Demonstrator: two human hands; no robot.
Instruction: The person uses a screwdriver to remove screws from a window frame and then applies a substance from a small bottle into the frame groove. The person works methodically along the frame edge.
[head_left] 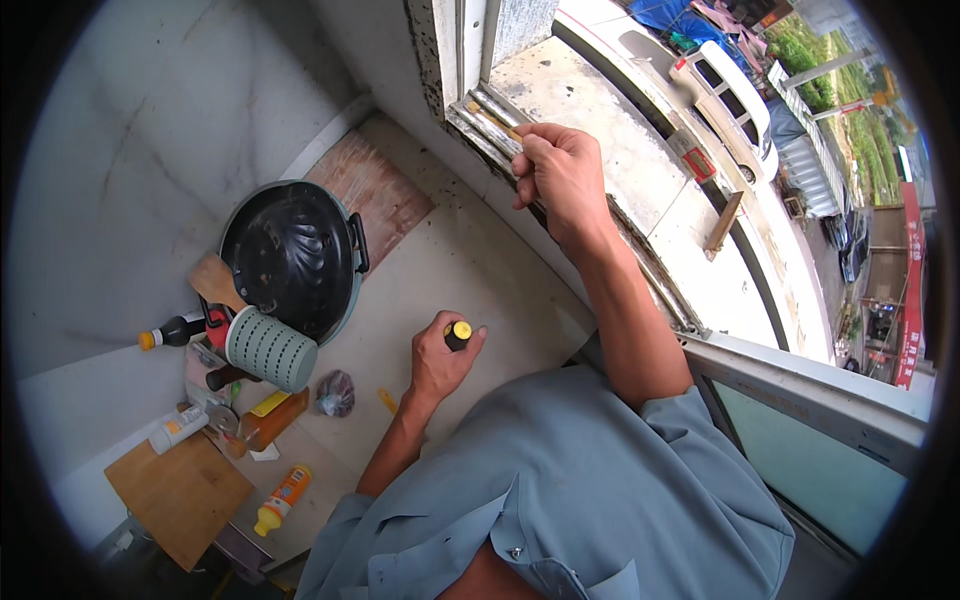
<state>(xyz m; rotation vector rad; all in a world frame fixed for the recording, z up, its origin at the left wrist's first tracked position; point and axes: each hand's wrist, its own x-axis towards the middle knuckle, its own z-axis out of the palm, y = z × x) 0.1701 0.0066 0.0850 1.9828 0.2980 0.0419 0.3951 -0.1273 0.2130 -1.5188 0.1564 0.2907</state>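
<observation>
My right hand reaches over the window sill with its fingers pinched. They close on a thin yellowish stick, whose far end lies along the metal window track; its exact kind is not clear. Above the pale counter, my left hand is wrapped round a short black cylinder with a yellow end. Most of that cylinder is hidden by the fingers. Dark grime marks the track and the frame's corner.
A black lidded pan leans by the marbled wall, beside a wooden spatula and a grey-green perforated holder. Several bottles, a bagged dark item, a yellow-orange bottle and a wooden board are at left. Outside stands a white van.
</observation>
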